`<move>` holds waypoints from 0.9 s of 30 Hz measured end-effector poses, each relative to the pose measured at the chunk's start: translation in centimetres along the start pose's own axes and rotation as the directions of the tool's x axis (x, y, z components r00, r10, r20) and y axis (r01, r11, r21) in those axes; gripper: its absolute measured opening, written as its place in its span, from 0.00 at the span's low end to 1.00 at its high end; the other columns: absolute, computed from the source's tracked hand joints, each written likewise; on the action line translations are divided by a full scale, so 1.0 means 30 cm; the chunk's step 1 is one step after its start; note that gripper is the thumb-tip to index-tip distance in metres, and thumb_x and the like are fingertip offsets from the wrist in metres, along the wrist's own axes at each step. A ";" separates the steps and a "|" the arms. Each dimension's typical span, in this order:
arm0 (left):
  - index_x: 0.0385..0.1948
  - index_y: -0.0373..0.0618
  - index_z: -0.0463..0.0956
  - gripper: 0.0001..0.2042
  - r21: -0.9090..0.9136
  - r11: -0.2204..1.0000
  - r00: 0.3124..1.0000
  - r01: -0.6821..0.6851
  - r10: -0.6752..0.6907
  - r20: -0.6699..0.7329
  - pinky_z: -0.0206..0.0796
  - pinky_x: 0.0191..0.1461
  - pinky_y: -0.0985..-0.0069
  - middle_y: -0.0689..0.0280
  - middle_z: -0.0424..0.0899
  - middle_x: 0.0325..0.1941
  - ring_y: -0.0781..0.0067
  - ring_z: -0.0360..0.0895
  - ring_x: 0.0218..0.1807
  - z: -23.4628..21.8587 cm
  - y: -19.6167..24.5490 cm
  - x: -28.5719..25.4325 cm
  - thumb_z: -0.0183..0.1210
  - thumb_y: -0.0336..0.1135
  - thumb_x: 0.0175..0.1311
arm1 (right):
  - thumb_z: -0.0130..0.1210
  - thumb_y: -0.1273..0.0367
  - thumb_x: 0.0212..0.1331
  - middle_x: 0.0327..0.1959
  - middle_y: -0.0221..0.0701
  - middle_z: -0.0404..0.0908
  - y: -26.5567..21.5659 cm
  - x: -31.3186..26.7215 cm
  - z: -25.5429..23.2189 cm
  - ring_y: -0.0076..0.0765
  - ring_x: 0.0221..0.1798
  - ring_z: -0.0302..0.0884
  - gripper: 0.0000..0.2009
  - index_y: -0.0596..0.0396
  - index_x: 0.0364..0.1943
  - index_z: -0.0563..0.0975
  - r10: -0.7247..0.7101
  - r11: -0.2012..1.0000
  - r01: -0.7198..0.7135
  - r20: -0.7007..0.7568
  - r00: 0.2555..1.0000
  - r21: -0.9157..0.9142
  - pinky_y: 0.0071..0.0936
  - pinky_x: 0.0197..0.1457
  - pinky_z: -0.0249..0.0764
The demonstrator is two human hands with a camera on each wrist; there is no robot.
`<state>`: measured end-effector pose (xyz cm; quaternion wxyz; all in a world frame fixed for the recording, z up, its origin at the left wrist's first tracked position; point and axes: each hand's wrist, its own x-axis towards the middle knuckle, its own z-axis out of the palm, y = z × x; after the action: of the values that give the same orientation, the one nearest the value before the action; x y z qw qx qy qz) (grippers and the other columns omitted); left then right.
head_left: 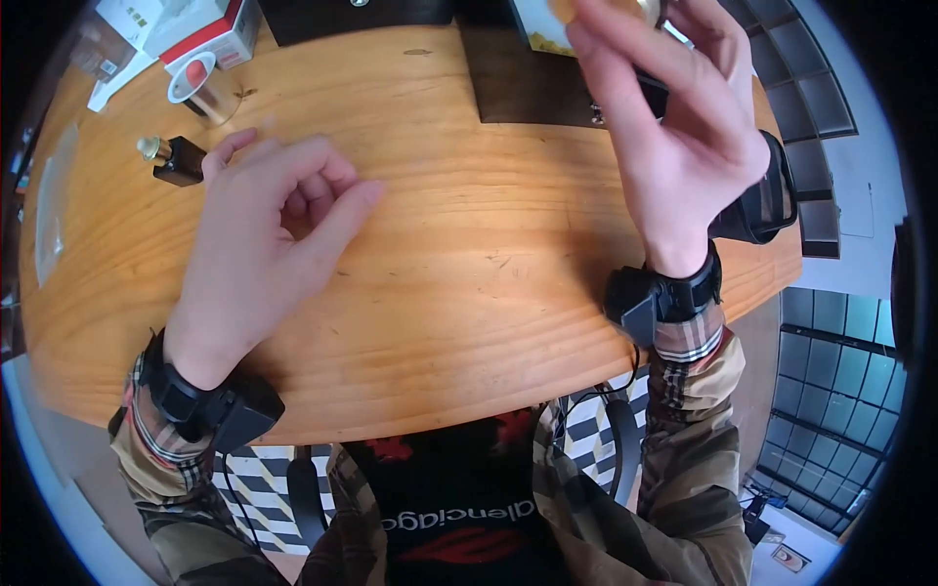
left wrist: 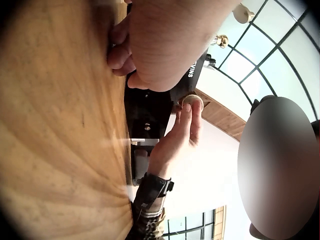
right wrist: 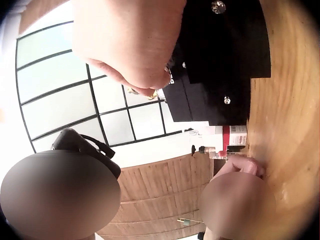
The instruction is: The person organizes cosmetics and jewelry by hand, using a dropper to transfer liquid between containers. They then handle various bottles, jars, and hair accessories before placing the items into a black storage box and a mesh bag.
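My left hand hovers low over or rests on the wooden table, fingers loosely curled, holding nothing. Just beyond its fingers stands a small dark bottle with a pale and gold top. The right hand is raised at the upper right, in front of a dark drawer box. In the left wrist view, the right hand pinches a small round pale object by its edge, level with the top of the black drawers. Its underside and exact kind cannot be told.
A silver cup-shaped container with a pink tip stands at the back left, near a red and white box. Another dark drawer unit is at the back. A black object sits by the right edge, clear plastic at the left.
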<state>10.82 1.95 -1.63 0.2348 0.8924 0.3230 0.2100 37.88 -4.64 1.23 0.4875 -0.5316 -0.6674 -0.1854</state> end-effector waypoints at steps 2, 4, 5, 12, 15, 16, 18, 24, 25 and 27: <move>0.28 0.48 0.77 0.08 -0.006 1.000 1.000 0.007 -0.007 -0.007 0.51 0.73 0.63 0.77 0.71 0.20 0.79 0.70 0.29 -0.004 0.000 0.001 0.67 0.33 0.65 | 0.70 0.82 0.50 0.58 0.46 0.79 0.070 0.002 0.025 0.39 0.57 0.81 0.13 0.55 0.40 0.90 -0.382 0.874 0.385 -0.070 0.922 0.295 0.32 0.60 0.77; 0.34 0.44 0.78 0.06 -0.014 0.999 0.999 -0.041 0.041 0.003 0.54 0.71 0.65 0.73 0.77 0.27 0.77 0.75 0.35 -0.022 0.016 0.010 0.67 0.31 0.63 | 0.68 0.80 0.53 0.47 0.43 0.85 -0.172 -0.014 0.002 0.36 0.42 0.87 0.07 0.63 0.37 0.85 0.262 0.761 -0.263 0.090 0.961 0.593 0.29 0.49 0.82; 0.34 0.44 0.78 0.06 -0.012 0.999 0.999 -0.039 0.039 0.005 0.54 0.71 0.65 0.73 0.77 0.27 0.77 0.75 0.35 -0.017 0.015 0.013 0.67 0.31 0.63 | 0.71 0.73 0.51 0.50 0.45 0.83 -0.109 0.000 -0.008 0.40 0.49 0.84 0.09 0.60 0.37 0.87 -0.105 0.868 0.036 0.113 0.988 0.496 0.31 0.55 0.80; 0.57 0.41 0.72 0.27 -0.322 0.928 0.982 -0.187 0.164 -0.096 0.66 0.64 0.68 0.62 0.80 0.48 0.63 0.77 0.54 -0.060 0.015 0.021 0.62 0.21 0.51 | 0.75 0.73 0.41 0.58 0.50 0.80 -0.143 -0.028 0.023 0.49 0.50 0.83 0.11 0.51 0.33 0.90 -0.328 0.838 0.092 0.362 0.872 0.538 0.39 0.52 0.84; 0.61 0.38 0.69 0.30 -0.335 0.930 0.987 -0.152 0.162 0.001 0.64 0.69 0.67 0.59 0.78 0.55 0.64 0.75 0.62 -0.055 0.010 0.013 0.62 0.22 0.51 | 0.72 0.75 0.45 0.58 0.46 0.81 -0.131 -0.048 0.033 0.48 0.50 0.83 0.11 0.48 0.35 0.91 -0.295 0.828 0.009 0.423 0.857 0.560 0.35 0.50 0.83; 0.62 0.38 0.69 0.31 -0.331 0.930 0.984 -0.158 0.174 0.019 0.64 0.69 0.67 0.59 0.77 0.56 0.64 0.75 0.62 -0.053 0.011 0.014 0.61 0.22 0.50 | 0.71 0.76 0.47 0.58 0.44 0.81 -0.129 -0.050 0.029 0.47 0.50 0.83 0.11 0.47 0.36 0.91 -0.267 0.838 -0.034 0.464 0.844 0.544 0.34 0.49 0.83; 0.62 0.38 0.69 0.31 -0.330 0.929 0.982 -0.169 0.187 0.024 0.65 0.68 0.67 0.58 0.76 0.57 0.64 0.76 0.60 -0.053 0.008 0.020 0.61 0.21 0.49 | 0.70 0.77 0.48 0.57 0.43 0.81 -0.127 -0.050 0.032 0.46 0.48 0.83 0.11 0.47 0.35 0.91 -0.259 0.848 -0.042 0.482 0.837 0.528 0.33 0.47 0.82; 0.61 0.40 0.70 0.31 -0.293 0.942 0.983 -0.164 0.180 0.028 0.67 0.63 0.69 0.58 0.76 0.57 0.63 0.76 0.55 -0.056 0.023 0.022 0.62 0.20 0.48 | 0.70 0.76 0.51 0.53 0.40 0.83 -0.134 -0.041 0.020 0.44 0.44 0.84 0.09 0.50 0.37 0.89 -0.192 0.856 -0.136 0.550 0.813 0.499 0.33 0.45 0.82; 0.60 0.40 0.70 0.31 -0.289 0.942 0.983 -0.171 0.184 0.016 0.67 0.62 0.69 0.59 0.76 0.56 0.63 0.76 0.54 -0.058 0.023 0.023 0.63 0.20 0.48 | 0.71 0.76 0.51 0.51 0.40 0.84 -0.133 -0.038 0.024 0.44 0.44 0.84 0.09 0.51 0.38 0.88 -0.179 0.849 -0.154 0.550 0.816 0.506 0.33 0.45 0.82; 0.59 0.40 0.71 0.30 -0.284 0.943 0.982 -0.176 0.190 0.024 0.67 0.61 0.70 0.59 0.77 0.55 0.63 0.76 0.54 -0.056 0.019 0.024 0.63 0.20 0.48 | 0.71 0.75 0.52 0.49 0.39 0.84 -0.135 -0.041 0.034 0.45 0.45 0.84 0.11 0.51 0.41 0.87 -0.169 0.834 -0.183 0.555 0.814 0.521 0.34 0.46 0.81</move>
<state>10.72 2.53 0.20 0.3466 0.8812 0.1997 0.2519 33.77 -6.00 0.81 0.3931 -0.4011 -0.8058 0.1879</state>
